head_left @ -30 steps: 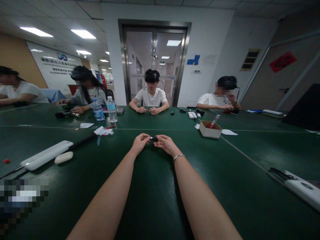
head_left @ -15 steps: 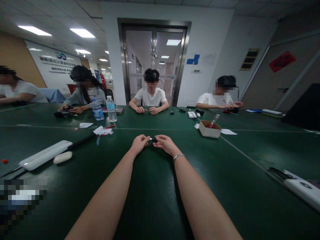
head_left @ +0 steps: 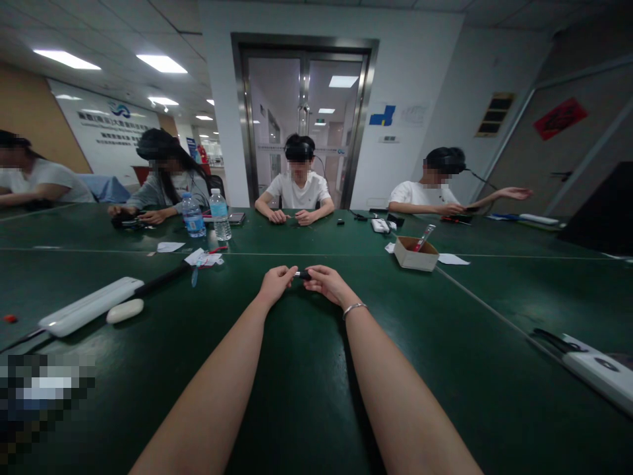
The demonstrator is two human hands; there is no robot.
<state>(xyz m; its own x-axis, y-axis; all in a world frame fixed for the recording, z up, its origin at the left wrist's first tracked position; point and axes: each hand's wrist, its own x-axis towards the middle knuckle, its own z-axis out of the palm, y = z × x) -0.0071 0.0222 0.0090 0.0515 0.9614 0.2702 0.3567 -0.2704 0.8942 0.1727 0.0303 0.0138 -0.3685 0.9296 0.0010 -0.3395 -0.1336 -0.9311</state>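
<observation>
Over the green table (head_left: 297,369), both hands meet at a small black piece with a silver end (head_left: 302,275), too small to name more exactly. My left hand (head_left: 277,285) pinches its silver end between thumb and fingers. On the other side, my right hand (head_left: 326,284), with a silver bangle at the wrist, has its thumb and fingers closed on the black part. The fingertips hide some of the piece.
At the left lie a white power bank-like case (head_left: 93,307) and a white oval object (head_left: 125,311). Two water bottles (head_left: 220,218) stand beyond. A small open box (head_left: 415,256) is at the right. Several people sit around the table.
My hands keep the same hold and have barely moved. Across the table at the right, a person's hand has stretched out to the right.
</observation>
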